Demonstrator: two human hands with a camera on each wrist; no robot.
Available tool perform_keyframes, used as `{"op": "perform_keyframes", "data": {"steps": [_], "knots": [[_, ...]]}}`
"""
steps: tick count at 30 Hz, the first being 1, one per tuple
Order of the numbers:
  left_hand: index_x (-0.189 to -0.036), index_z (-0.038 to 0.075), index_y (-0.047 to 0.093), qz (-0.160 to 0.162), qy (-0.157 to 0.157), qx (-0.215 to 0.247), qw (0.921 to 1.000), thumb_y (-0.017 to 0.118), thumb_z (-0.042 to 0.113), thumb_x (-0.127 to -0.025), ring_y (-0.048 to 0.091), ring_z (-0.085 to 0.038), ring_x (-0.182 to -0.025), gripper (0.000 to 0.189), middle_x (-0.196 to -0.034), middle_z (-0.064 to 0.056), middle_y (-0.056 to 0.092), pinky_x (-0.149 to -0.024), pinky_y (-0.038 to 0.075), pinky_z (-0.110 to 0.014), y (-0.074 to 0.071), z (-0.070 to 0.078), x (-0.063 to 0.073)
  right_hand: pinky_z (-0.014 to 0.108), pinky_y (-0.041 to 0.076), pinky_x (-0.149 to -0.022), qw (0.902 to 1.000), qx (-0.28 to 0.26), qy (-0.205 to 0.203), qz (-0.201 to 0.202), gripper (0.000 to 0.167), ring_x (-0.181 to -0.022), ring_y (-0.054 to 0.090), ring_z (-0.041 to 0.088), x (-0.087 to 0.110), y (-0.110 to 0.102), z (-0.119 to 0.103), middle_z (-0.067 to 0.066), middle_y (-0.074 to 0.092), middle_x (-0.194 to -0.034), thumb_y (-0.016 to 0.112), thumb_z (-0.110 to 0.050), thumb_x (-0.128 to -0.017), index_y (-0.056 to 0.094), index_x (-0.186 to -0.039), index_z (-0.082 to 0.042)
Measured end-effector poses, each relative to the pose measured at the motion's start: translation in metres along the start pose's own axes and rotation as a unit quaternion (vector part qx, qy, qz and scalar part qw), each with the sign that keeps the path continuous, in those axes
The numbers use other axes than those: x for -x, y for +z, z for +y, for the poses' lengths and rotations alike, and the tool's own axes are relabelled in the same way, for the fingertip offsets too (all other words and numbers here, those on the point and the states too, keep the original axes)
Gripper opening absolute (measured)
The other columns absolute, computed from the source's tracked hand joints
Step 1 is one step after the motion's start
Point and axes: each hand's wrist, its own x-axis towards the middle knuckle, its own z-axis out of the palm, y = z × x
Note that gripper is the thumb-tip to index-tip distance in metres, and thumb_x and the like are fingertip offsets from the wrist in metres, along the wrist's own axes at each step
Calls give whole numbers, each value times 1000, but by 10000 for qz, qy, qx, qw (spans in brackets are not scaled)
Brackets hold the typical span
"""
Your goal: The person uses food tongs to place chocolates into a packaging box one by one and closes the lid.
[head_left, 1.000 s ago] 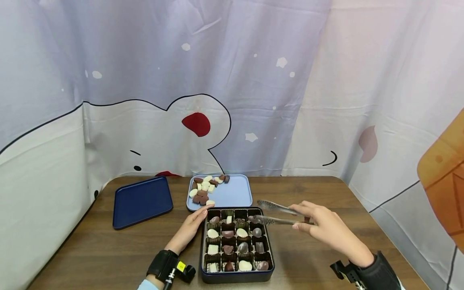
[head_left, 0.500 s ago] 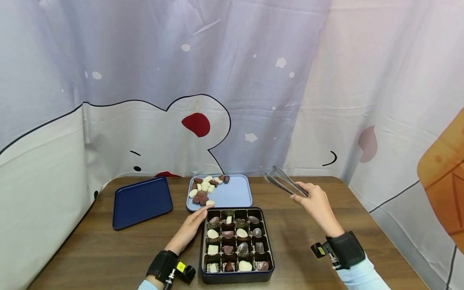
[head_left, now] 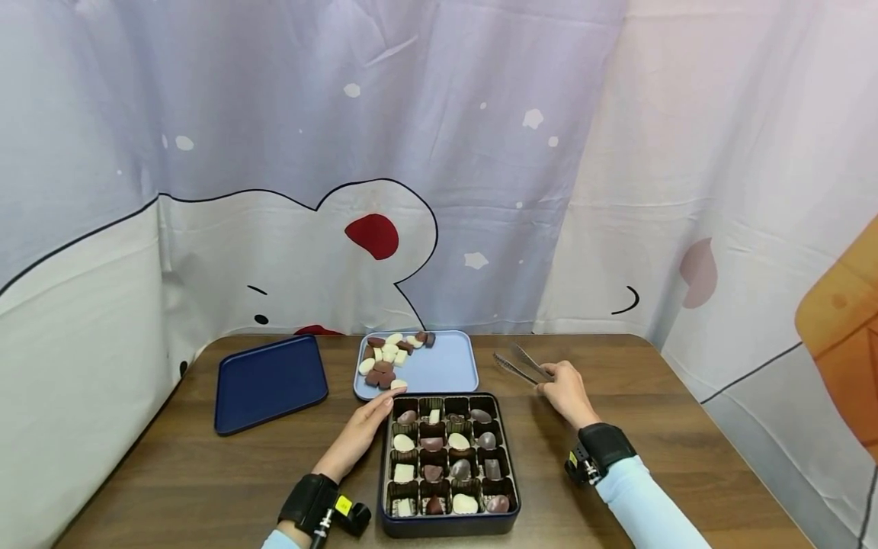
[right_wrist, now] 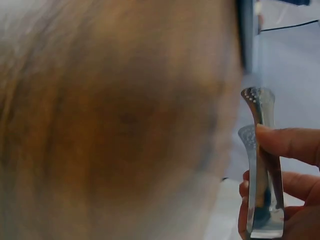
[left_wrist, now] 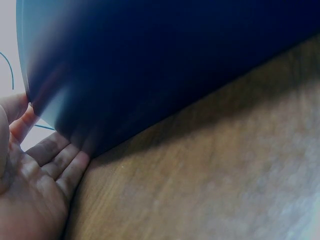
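Note:
A dark blue tin (head_left: 449, 528) holds a grid of small compartments, each with a chocolate in it, some white, some brown. My left hand (head_left: 357, 435) rests against the tin's far left corner; in the left wrist view its fairly straight fingers (left_wrist: 65, 159) touch the dark side wall. To the right of the tin, my right hand (head_left: 565, 393) grips metal tongs (head_left: 514, 369). Their arms stand apart and point to the far left, with no chocolate between the tips. In the right wrist view the thumb lies along the tongs (right_wrist: 267, 225).
A light blue tray (head_left: 446, 366) behind the tin carries several white and brown chocolates (head_left: 382, 367), mostly on its left. A dark blue tray or lid (head_left: 270, 383) lies at the left on the wooden table (head_left: 158, 480). A patterned curtain (head_left: 480, 191) hangs behind.
My right hand has taken the tongs away from above the tin's far right, up to the right, then lower toward the table. The left hand has stayed at the tin's corner.

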Motion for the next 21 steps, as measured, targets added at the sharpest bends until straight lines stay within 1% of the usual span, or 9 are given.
{"op": "perform_keyframes", "data": {"steps": [3,7,14,18,21], "knots": [[-156,16,50,-4,-19,10,10000,41,33,-114,25,-37,-158,46,-167,-14,38,-128,18,-63,0,0,0,55,49,-94,9998,-66,95,-161,44,-104,57,41,-4,7,7,30,61,-114,73,2,-83,68,-124,14],[-155,15,50,10,-5,27,10000,40,32,-114,25,-37,-158,46,-166,-15,38,-128,17,-64,-1,1,0,54,48,-93,9995,-73,158,-275,41,-102,56,40,-10,11,13,30,61,-114,73,3,-82,69,-122,12],[-156,16,49,-9,-102,130,9999,40,36,-114,23,-37,-159,48,-168,-12,36,-128,17,-64,0,2,-1,54,50,-91,9993,186,69,-305,49,-96,58,40,-12,11,13,32,60,-111,74,4,-79,65,-126,16],[-157,17,48,-40,-106,101,9999,40,35,-114,23,-37,-159,48,-168,-12,36,-127,18,-64,0,2,0,57,51,-93,9993,150,-20,-330,56,-97,59,42,-10,9,14,34,60,-113,77,1,-76,62,-128,18],[-157,18,48,-61,-111,95,9999,39,35,-114,23,-36,-159,47,-168,-12,36,-128,17,-64,-1,2,0,59,50,-95,9994,79,3,-349,63,-101,59,45,-7,8,16,36,59,-116,80,-3,-77,58,-132,19]]}}
